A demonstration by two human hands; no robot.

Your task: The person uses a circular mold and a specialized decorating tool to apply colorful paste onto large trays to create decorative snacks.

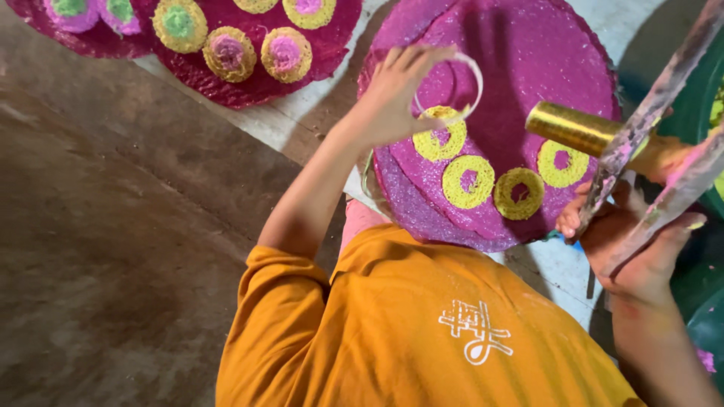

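Observation:
My left hand (388, 94) holds a thin clear ring (452, 87) by its edge, just above a yellow ring (441, 139) on the big magenta glitter disc (520, 53). Several yellow rings with magenta centres curve across the disc's near half. My right hand (633, 245) is closed around long flat metal strips (648, 120) smeared with pink powder, at the disc's right edge. A shiny gold tube (577, 128) juts over the disc from the right; I cannot tell what holds it.
More magenta discs (249, 79) with yellow, pink and green rings lie at the top left on a pale board (302, 113). Brown floor (113, 226) fills the left side. My orange shirt (422, 332) covers the bottom. A dark green container (697, 113) stands at the right.

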